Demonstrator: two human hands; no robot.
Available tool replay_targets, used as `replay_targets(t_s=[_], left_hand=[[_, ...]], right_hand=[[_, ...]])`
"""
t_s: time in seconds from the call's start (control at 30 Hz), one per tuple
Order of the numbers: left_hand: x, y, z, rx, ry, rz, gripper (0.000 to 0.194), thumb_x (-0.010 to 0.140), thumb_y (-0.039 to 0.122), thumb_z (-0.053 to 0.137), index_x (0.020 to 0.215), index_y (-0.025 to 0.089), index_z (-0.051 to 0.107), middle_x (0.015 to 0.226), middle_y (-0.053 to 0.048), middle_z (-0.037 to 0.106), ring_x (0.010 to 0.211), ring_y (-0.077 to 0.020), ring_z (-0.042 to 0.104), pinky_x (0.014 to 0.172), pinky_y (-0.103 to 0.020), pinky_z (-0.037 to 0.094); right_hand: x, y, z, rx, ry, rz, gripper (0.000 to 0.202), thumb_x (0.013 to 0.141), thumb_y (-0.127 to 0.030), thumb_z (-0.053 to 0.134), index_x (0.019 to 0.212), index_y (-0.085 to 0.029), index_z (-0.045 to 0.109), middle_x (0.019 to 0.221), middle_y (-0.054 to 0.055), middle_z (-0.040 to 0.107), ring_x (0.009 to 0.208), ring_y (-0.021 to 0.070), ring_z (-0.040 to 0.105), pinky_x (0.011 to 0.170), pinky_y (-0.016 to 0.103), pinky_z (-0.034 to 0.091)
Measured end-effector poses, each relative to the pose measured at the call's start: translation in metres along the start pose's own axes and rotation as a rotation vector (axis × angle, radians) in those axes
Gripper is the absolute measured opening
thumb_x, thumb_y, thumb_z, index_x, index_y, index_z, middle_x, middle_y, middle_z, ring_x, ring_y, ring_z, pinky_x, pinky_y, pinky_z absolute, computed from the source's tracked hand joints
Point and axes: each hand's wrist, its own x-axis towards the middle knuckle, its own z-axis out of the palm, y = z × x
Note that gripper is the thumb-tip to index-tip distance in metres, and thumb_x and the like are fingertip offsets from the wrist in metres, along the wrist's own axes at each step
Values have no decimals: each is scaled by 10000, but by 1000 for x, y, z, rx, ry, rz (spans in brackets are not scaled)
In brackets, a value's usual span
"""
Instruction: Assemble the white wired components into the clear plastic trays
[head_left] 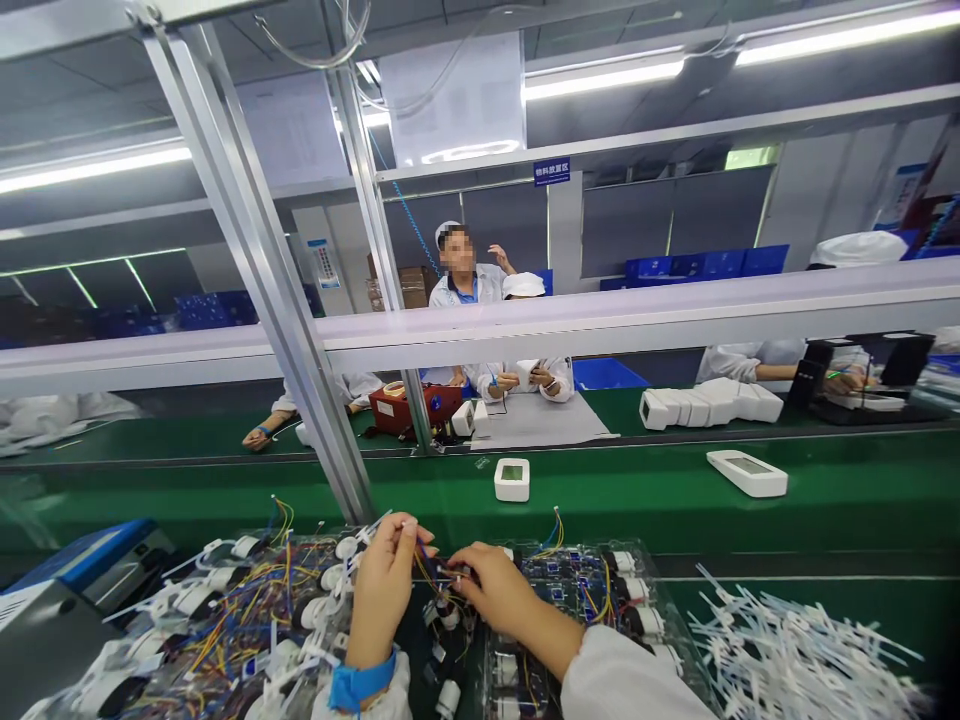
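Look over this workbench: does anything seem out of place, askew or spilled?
The white cable ties lie in a loose, criss-crossed heap at the right, not in any tray. On the green conveyor belt, the long white device sits skewed. Nothing looks damaged.

1 head-worn view, forward and down, close over the workbench

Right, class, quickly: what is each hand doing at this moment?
Left hand: closed, pinching a white cable tie at the fingertips.
Right hand: closed on the coloured wires between both hands.
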Motion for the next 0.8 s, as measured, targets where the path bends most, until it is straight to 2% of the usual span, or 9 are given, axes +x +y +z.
replay_targets(t_s=[0.13,0.2,0.27,0.4,0.47,0.57,0.67,0.8], left_hand=[[3,-16,2,289,-291,-34,321,929,512,453,856,220,563,780,-37,715,690,-215,697,663,-310,520],[3,-19,4,386,-374,-2,301,940,464,421,823,223,560,732,-27,705,705,-210,688,686,-300,498],[2,-15,4,423,-361,31,337,954,467,380,815,222,566,704,-22,691,701,-209,670,684,-298,476],[0,0,1,311,-176,89,423,952,565,381,860,212,594,766,-42,696,725,-221,644,668,-304,472],[-1,3,0,254,-129,91,423,951,578,406,894,209,604,828,-52,710,763,-224,645,682,-308,483],[-2,0,3,182,-168,74,421,949,583,437,869,204,600,814,-48,700,734,-212,639,675,-306,492],[-3,-4,8,69,-187,42,418,943,594,453,882,201,580,791,-34,675,695,-199,637,646,-300,509],[-5,2,6,53,-135,41,412,941,582,467,873,195,589,818,-49,685,730,-213,655,679,-326,535]], right_hand=[[2,2,-3,62,72,26,268,794,-22,691,967,-210,771,919,27,713,869,189,658,774,246,451],[3,3,-3,81,114,52,219,811,-23,663,905,-193,762,870,21,701,829,184,653,742,248,454],[3,3,-3,89,161,88,214,830,-16,616,900,-171,745,860,31,696,821,192,650,735,265,460],[0,3,-5,97,201,94,207,840,-32,619,908,-183,744,1008,62,707,973,217,645,873,309,463],[-3,0,-7,95,197,78,184,880,-83,617,916,-201,753,1083,68,701,1043,224,629,935,327,442],[-7,-7,-6,76,151,51,193,862,-136,673,1014,-229,747,1097,54,703,1050,233,625,937,333,436],[-9,-13,1,47,75,21,330,790,-151,747,1104,-250,727,1077,48,715,1030,258,634,907,341,435],[-9,-11,10,51,27,1,154,839,-121,679,928,-217,759,868,37,732,840,231,668,781,301,442]])
